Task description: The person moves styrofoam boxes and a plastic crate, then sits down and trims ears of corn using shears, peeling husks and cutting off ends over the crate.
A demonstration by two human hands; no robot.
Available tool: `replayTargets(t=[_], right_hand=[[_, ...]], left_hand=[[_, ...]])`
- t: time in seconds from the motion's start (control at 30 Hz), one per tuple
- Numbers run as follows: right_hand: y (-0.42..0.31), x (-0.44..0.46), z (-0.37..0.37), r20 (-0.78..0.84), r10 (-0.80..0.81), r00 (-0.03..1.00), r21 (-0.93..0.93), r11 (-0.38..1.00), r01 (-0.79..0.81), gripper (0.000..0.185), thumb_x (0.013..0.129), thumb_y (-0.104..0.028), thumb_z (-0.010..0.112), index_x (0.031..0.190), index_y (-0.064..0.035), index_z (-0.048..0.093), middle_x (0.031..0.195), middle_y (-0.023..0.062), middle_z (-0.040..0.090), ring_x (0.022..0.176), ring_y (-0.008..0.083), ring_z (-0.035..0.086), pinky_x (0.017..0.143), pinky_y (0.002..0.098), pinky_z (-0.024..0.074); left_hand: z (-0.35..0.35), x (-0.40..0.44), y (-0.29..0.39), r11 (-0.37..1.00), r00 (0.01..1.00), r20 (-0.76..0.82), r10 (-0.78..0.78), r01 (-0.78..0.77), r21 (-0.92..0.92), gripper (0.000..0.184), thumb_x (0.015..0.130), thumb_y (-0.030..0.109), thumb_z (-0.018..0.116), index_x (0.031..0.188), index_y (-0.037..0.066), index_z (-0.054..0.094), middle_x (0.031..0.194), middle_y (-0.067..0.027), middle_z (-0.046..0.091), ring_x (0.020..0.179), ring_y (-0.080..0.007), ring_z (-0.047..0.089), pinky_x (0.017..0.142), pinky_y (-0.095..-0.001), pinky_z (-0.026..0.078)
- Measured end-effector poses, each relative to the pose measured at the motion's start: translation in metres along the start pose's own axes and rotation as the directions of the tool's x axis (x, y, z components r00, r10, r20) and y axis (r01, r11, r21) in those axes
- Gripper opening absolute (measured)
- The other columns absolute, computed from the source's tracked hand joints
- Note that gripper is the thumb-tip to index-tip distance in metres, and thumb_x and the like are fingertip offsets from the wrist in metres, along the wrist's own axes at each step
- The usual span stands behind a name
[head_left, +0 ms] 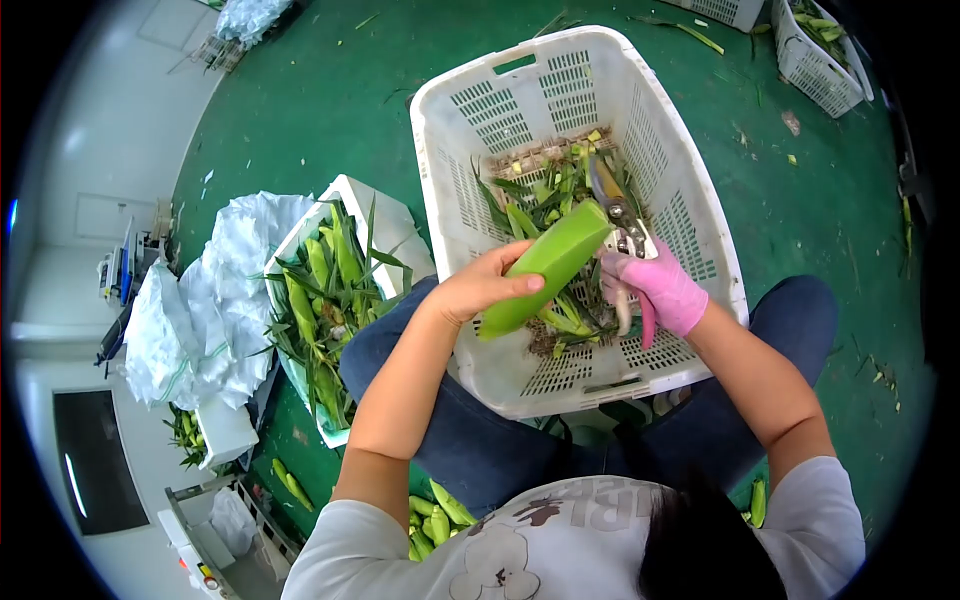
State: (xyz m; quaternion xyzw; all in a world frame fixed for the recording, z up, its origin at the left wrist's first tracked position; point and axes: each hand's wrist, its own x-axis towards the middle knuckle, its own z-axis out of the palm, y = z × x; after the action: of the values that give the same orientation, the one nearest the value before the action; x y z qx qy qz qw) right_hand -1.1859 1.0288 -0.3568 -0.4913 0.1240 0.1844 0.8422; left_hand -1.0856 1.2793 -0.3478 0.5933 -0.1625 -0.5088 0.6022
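Observation:
My bare left hand (492,283) is wrapped round an ear of corn (552,268) in its smooth green husk, tilted with its upper end to the right. In my right hand (662,284), which wears a pink glove, is a pair of pruning shears (622,215). Their blades point up and away from me, just right of the corn's upper end. Both hands are over a large white plastic basket (470,385) with slotted walls. Cut green leaves and husk trimmings (540,190) lie on its bottom, partly hidden by the corn and my hands.
A white foam box (385,215) full of leafy corn stands left of the basket, beside crumpled white plastic sheeting (215,300). Husked-green ears (435,520) lie by my left side. Another basket (815,65) with trimmings is at the upper right. Scraps dot the green floor (330,90).

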Motion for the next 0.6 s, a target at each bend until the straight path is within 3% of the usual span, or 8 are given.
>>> replayTargets(t=[0.03,0.13,0.27,0.33,0.4,0.5,0.57,0.6], right_hand=[[0.0,-0.001,0.005,0.012,-0.024,1.0,0.096,0.995,0.023,0.029,0.084,-0.013,0.064,0.11,-0.0019,0.055,0.085,0.006,0.061,0.074,0.0159,0.061,0.069,0.03,0.0509],[-0.002,-0.008,-0.002,-0.034,-0.037,0.999,0.105,0.994,0.04,0.029,0.086,-0.014,0.062,0.112,-0.0031,0.054,0.088,0.0064,0.06,0.075,0.0161,0.06,0.071,0.0302,0.0504],[-0.028,-0.026,0.014,-0.015,-0.082,0.997,0.075,0.994,0.083,0.024,0.089,-0.021,0.062,0.105,-0.0045,0.057,0.081,0.0034,0.06,0.071,0.0114,0.056,0.068,0.0276,0.0486],[-0.03,-0.029,0.022,-0.079,-0.071,0.994,-0.19,0.98,0.055,0.025,0.09,-0.025,0.062,0.102,-0.0036,0.058,0.079,0.0027,0.059,0.067,0.0097,0.056,0.046,0.0227,0.0471],[-0.017,-0.028,0.023,-0.042,-0.129,0.991,-0.158,0.98,0.121,0.025,0.09,-0.024,0.061,0.103,-0.0026,0.058,0.079,0.0035,0.059,0.065,0.0092,0.056,0.037,0.0213,0.0431],[-0.01,-0.031,0.032,-0.095,-0.228,0.969,-0.048,0.973,0.225,0.025,0.091,-0.018,0.059,0.108,-0.0016,0.056,0.081,0.0045,0.059,0.07,0.0107,0.056,0.052,0.0239,0.0484],[-0.009,-0.035,0.04,-0.111,-0.247,0.963,0.078,0.963,0.256,0.027,0.09,-0.012,0.057,0.115,-0.002,0.052,0.084,0.0056,0.058,0.073,0.013,0.056,0.064,0.0273,0.0476],[-0.015,-0.042,0.046,-0.108,-0.235,0.966,0.131,0.96,0.249,0.028,0.09,-0.011,0.056,0.116,-0.0022,0.051,0.085,0.0058,0.058,0.073,0.0134,0.056,0.064,0.0277,0.047]], left_hand=[[0.004,0.003,0.002,0.997,0.994,-0.092,0.057,-0.053,0.054,0.069,0.079,0.022,0.082,0.136,0.003,0.049,0.118,-0.005,0.061,0.112,-0.0149,0.056,0.101,-0.0312,0.043],[0.009,0.009,-0.001,0.926,0.936,-0.187,0.297,-0.234,0.298,0.073,0.076,0.018,0.085,0.138,0.006,0.048,0.123,-0.0031,0.058,0.117,-0.0174,0.053,0.101,-0.0307,0.042],[0.013,0.017,-0.002,0.568,0.79,-0.133,0.598,-0.301,0.766,0.067,0.068,0.003,0.084,0.129,0.008,0.056,0.125,-0.0067,0.055,0.118,-0.0231,0.052,0.101,-0.0341,0.042],[0.024,0.018,-0.007,0.481,0.739,-0.148,0.657,-0.261,0.837,0.065,0.065,-0.001,0.083,0.124,0.008,0.058,0.124,-0.0098,0.054,0.116,-0.0273,0.053,0.1,-0.0366,0.043],[0.032,0.02,-0.015,0.441,0.688,-0.161,0.708,-0.252,0.861,0.065,0.064,-0.003,0.083,0.123,0.007,0.059,0.125,-0.0104,0.053,0.116,-0.0279,0.053,0.1,-0.0376,0.044],[0.035,0.024,-0.027,0.508,0.659,-0.215,0.721,-0.291,0.811,0.07,0.065,0.004,0.085,0.128,0.014,0.056,0.121,-0.0076,0.056,0.12,-0.0274,0.051,0.103,-0.0415,0.039],[0.046,0.029,-0.036,0.84,0.807,-0.265,0.527,-0.449,0.304,0.078,0.069,0.004,0.085,0.136,0.012,0.046,0.13,-0.0078,0.052,0.125,-0.0271,0.049,0.104,-0.0395,0.042],[0.052,0.031,-0.04,0.894,0.869,-0.238,0.434,-0.448,-0.005,0.083,0.071,0.005,0.085,0.141,0.01,0.041,0.134,-0.0079,0.05,0.127,-0.027,0.048,0.104,-0.0385,0.043]])
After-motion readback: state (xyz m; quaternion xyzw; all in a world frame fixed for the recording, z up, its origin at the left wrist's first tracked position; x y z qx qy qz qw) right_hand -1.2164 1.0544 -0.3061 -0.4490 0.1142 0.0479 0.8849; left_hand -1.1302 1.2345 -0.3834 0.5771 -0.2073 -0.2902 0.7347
